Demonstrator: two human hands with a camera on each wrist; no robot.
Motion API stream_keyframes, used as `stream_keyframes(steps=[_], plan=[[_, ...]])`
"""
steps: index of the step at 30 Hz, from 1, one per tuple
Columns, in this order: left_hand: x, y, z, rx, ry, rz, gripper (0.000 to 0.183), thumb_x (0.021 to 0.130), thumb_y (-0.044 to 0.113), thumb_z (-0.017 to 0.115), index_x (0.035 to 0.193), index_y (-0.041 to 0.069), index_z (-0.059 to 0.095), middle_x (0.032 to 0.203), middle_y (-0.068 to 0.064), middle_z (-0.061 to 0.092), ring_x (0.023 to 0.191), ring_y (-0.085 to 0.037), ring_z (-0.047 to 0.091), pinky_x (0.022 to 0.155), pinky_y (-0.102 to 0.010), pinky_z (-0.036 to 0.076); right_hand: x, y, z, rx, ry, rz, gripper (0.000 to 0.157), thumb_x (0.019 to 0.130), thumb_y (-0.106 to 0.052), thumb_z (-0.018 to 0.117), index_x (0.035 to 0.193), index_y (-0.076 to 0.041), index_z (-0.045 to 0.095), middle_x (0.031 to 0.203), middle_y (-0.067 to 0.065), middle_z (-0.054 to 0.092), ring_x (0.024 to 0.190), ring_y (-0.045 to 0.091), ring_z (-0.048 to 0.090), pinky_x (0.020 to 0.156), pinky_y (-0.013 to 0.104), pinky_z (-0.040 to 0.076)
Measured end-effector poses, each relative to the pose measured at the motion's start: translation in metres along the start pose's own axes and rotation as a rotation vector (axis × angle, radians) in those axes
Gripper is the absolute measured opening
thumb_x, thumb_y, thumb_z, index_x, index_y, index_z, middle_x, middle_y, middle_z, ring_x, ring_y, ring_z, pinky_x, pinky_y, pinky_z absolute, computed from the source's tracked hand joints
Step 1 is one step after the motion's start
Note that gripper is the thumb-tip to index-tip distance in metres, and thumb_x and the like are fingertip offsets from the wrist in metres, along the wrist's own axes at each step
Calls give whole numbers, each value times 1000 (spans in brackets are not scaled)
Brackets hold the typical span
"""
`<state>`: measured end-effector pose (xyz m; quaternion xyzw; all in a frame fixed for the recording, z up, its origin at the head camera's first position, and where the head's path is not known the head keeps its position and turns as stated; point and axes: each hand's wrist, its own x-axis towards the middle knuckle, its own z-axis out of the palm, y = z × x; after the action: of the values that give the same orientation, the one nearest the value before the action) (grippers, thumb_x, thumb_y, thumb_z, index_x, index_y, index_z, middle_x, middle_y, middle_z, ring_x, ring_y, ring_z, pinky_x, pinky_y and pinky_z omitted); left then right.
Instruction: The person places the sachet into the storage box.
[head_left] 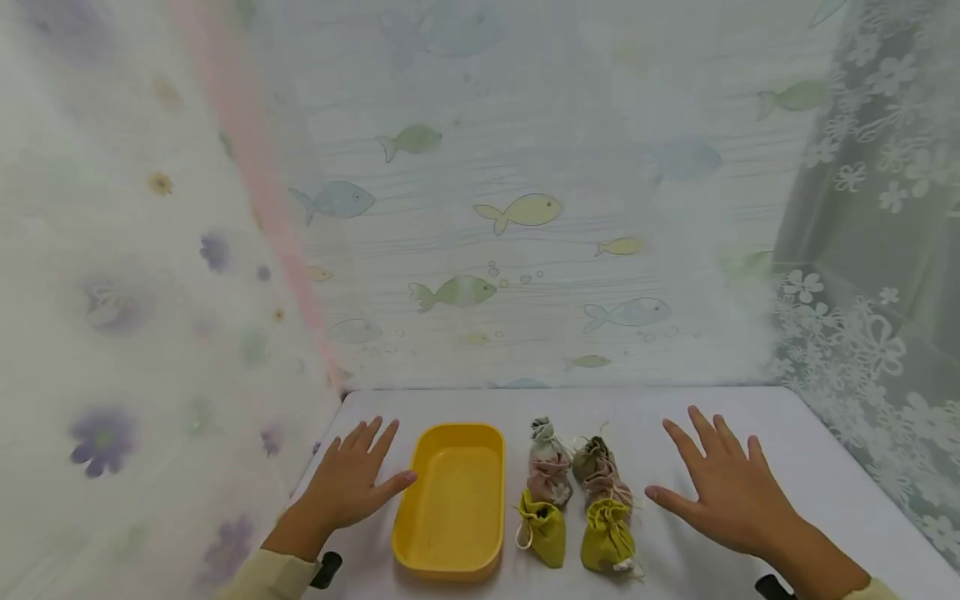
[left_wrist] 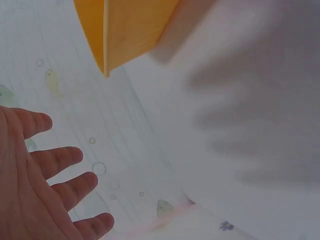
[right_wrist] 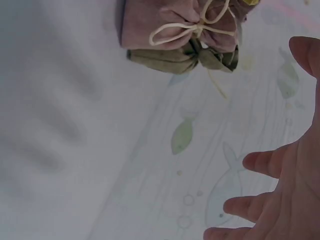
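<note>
My left hand [head_left: 352, 479], fingers spread, hovers at the left of a yellow plastic tub [head_left: 450, 562], its thumb overlapping the rim in the head view. In the left wrist view those straight fingers [left_wrist: 75, 187] hold nothing, and a corner of the tub [left_wrist: 132, 35] shows above. My right hand [head_left: 731, 492] is spread with nothing in it, right of two columns of small drawstring pouches. The left column has a yellow-green pouch [head_left: 546, 533] in front; another yellow-green pouch [head_left: 606, 542] fronts the right column. A mauve pouch [right_wrist: 157, 25] and an olive pouch [right_wrist: 165, 61] show in the right wrist view.
A white table [head_left: 675, 575] carries the tub and pouches. Behind it hangs a curtain [head_left: 540, 283] printed with fish. A flowered curtain [head_left: 150, 350] borders the left side, and a sheer lace curtain [head_left: 855, 333] the right.
</note>
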<state>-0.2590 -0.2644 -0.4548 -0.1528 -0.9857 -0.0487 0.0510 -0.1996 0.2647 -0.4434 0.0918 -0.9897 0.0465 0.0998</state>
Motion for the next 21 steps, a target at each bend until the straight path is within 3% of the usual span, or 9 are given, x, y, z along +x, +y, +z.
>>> stream_keyframes(steps=[10,21], plan=[[14,7,25,-102,-42,-9,95,96,79,42,165,16,28,167,-16,35,148,-43,40,117,-70,32,10,-24,14,18,31,-46,101,83,-89,51,158,-22,42,166,20,32,148,53,33,107,87,20],[27,12,44,-258,-175,-119,98,95,79,44,167,18,19,162,-16,42,142,-41,49,114,-66,40,12,-47,24,82,74,-147,87,88,-82,54,153,-25,50,163,13,41,147,45,41,109,81,30]])
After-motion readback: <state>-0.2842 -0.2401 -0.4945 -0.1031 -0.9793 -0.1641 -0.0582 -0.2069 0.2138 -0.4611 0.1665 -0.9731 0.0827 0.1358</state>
